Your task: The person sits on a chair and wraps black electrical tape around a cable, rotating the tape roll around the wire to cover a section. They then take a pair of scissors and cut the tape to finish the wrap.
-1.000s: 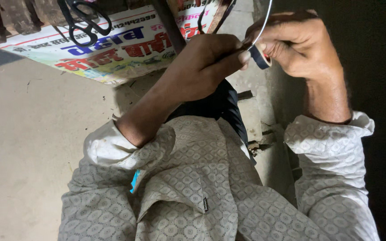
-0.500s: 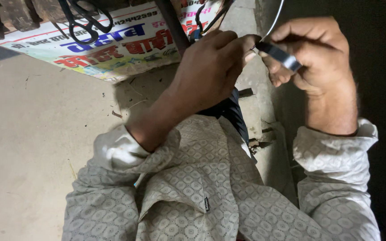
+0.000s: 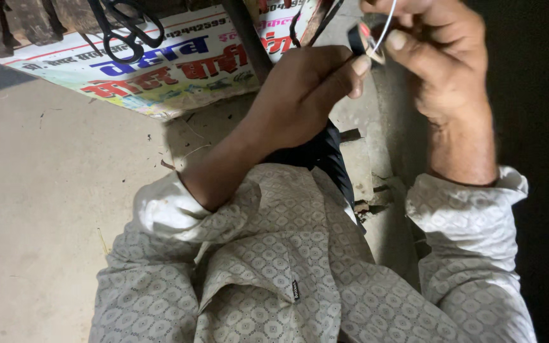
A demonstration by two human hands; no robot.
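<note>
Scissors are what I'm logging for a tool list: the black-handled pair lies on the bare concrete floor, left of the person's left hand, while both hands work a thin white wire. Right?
Not quite. In the head view the black-handled scissors lie on a printed poster, not on bare concrete. The rest holds: they are left of the left hand, and it and the right hand work a thin white wire.

Both arms raised in front of chest, sleeves rolled to mid-forearm. Left hand (image 3: 303,95): forearm angles up and right from the lower left, back of hand to camera, fingers curled, thumb and forefinger tips pinched at upper right. Right hand (image 3: 436,60): forearm near vertical, wrist bent inward, fingers folded toward the left hand, thumb nail visible. The two hands' fingertips meet at top centre, just touching. Top of right hand cut off by frame edge.
</note>
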